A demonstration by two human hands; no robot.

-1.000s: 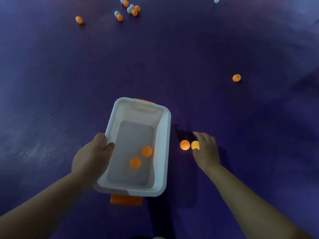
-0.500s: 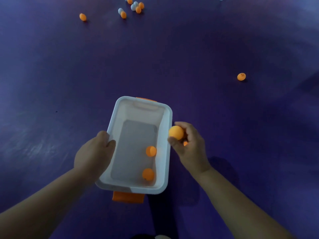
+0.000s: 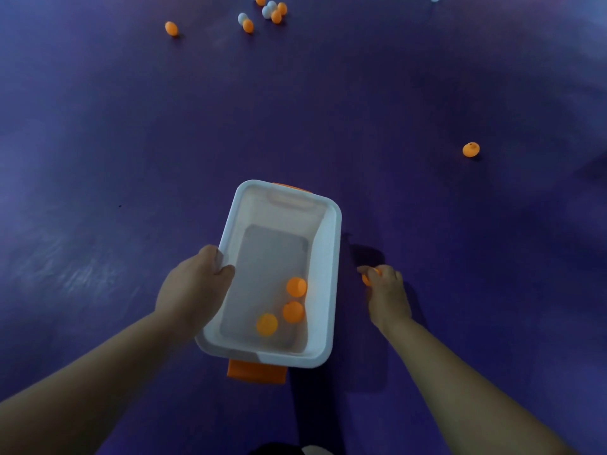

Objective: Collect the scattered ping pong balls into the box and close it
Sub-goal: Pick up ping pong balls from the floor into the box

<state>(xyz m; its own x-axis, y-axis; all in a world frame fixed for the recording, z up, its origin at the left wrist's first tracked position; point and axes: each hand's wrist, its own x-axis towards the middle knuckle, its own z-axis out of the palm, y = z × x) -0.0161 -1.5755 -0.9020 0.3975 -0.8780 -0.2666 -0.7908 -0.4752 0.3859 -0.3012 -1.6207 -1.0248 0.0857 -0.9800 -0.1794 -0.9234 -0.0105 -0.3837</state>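
Box (image 3: 329, 274) rim gripped in our left hand (image 3: 193, 290); our right hand (image 3: 388, 298), beside it, seemingly curls round an orange ball (image 3: 367, 279).

The white box (image 3: 325, 257) now holds three orange ping pong balls (image 3: 293, 311) where there were two, all bunched toward its near end. The right hand (image 3: 386, 292) is off the rim and low beside the box, gripping another orange ball (image 3: 368, 279) (mostly hidden by fingers).

Both forearms reach forward and down. The left hand (image 3: 193, 287) grips the rim of the box (image 3: 329, 257), thumb inside; the right hand (image 3: 387, 295), fingers curled, pinches an orange ball (image 3: 367, 279).
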